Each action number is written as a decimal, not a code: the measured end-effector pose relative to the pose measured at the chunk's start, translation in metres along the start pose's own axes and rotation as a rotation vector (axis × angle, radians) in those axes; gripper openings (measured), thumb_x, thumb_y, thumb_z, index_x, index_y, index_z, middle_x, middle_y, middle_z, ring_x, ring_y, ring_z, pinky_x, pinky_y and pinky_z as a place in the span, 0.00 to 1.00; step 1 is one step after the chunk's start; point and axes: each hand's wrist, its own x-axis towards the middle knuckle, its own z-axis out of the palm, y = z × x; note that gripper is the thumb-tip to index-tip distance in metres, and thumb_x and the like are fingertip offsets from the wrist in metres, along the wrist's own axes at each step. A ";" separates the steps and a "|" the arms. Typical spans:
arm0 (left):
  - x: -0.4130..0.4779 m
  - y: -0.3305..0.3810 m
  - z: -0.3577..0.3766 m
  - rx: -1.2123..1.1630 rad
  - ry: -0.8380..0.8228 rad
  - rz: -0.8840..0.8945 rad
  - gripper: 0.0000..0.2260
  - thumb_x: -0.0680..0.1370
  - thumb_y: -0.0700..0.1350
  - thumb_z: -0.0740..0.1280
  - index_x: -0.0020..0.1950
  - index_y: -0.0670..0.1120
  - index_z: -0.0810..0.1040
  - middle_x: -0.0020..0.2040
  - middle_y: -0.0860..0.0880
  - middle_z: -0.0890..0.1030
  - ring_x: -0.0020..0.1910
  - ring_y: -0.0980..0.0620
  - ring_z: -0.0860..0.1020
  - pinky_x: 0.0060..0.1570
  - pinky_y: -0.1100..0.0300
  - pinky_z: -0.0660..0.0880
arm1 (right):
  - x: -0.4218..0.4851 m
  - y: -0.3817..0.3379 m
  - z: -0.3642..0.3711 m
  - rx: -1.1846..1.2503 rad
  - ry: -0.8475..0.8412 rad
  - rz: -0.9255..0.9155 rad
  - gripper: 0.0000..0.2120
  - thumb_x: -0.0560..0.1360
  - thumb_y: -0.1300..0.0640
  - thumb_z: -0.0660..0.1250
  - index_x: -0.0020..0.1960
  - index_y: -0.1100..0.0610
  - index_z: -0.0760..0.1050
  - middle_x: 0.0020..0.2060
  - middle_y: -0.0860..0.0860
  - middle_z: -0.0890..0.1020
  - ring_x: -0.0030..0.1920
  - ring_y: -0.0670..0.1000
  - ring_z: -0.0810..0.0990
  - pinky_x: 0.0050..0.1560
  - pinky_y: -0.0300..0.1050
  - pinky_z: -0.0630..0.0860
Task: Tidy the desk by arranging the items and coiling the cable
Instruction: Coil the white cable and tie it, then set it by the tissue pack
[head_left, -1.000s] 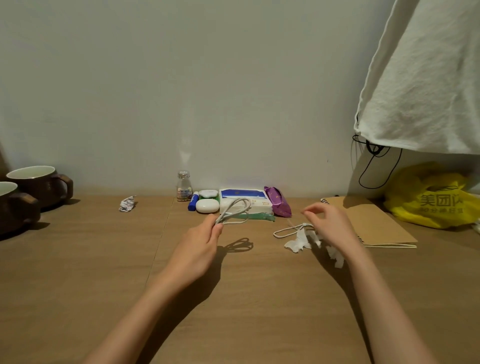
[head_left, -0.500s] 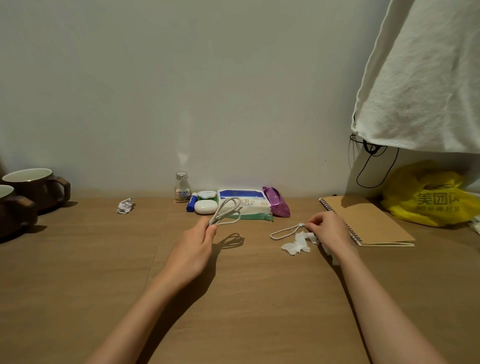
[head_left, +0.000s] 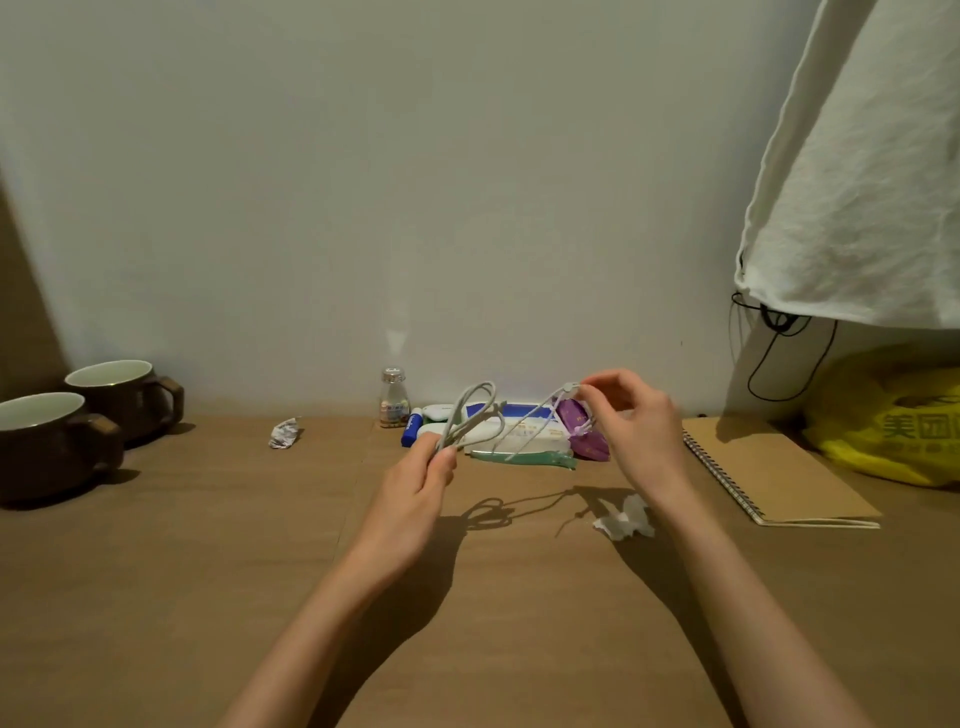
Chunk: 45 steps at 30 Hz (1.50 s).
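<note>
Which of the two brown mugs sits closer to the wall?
The right-hand brown mug, set further back; the other brown mug is nearer the camera at the left edge.

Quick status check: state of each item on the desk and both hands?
cable: partly looped, lifted off desk
left hand: pinching the loops
right hand: pinching the cable's end
mugs: upright
small bottle: upright, capped
notebook: closed, flat
crumpled tissue: loose on desk

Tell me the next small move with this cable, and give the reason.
Probably bring the right hand across to lay its free end onto the loop pinched in the left hand. The cable is only partly coiled: one loop stands above the left fingers, while a loose strand runs slack across to the right fingertips.
</note>
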 end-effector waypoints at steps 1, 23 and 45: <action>-0.001 0.002 0.000 0.018 -0.015 0.014 0.11 0.82 0.47 0.55 0.40 0.48 0.68 0.34 0.51 0.71 0.32 0.54 0.66 0.34 0.56 0.64 | -0.002 -0.005 0.004 -0.045 -0.013 -0.039 0.05 0.76 0.56 0.68 0.51 0.54 0.79 0.40 0.44 0.81 0.42 0.39 0.78 0.40 0.24 0.72; -0.012 0.003 0.009 0.781 0.110 0.174 0.09 0.82 0.51 0.50 0.47 0.51 0.65 0.38 0.54 0.71 0.35 0.53 0.70 0.29 0.61 0.60 | -0.023 -0.020 0.022 0.465 -0.185 0.307 0.06 0.79 0.59 0.62 0.53 0.62 0.74 0.42 0.55 0.84 0.41 0.49 0.84 0.41 0.41 0.80; -0.003 0.009 0.002 -0.698 -0.448 -0.447 0.12 0.81 0.44 0.57 0.55 0.38 0.76 0.32 0.51 0.71 0.28 0.57 0.69 0.27 0.69 0.68 | -0.032 -0.013 0.033 0.406 -0.184 0.164 0.04 0.78 0.60 0.63 0.51 0.59 0.75 0.43 0.49 0.83 0.45 0.44 0.83 0.46 0.38 0.80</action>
